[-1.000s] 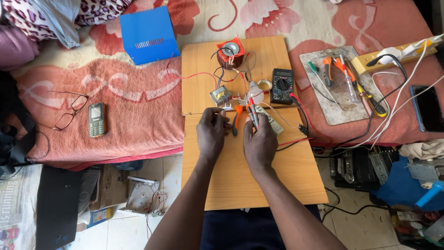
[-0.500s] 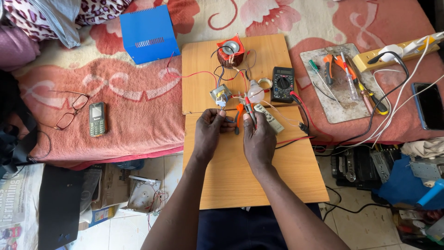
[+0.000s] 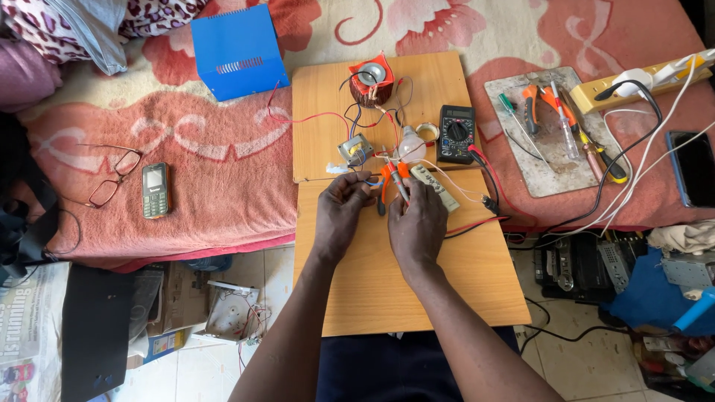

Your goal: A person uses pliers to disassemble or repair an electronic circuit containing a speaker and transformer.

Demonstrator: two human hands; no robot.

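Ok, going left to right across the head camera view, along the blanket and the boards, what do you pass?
Eyeglasses → mobile phone → blue metal box → left hand → right hand → multimeter → grey tool tray → dark smartphone.

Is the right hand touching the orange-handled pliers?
Touching. The head view shows the right hand with its fingers closed around the orange-handled pliers.

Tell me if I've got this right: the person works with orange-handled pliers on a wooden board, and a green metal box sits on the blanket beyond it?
Not quite. The metal box is blue, not green, as the head view shows. The rest holds: the pliers have orange handles and the work is on the wooden board.
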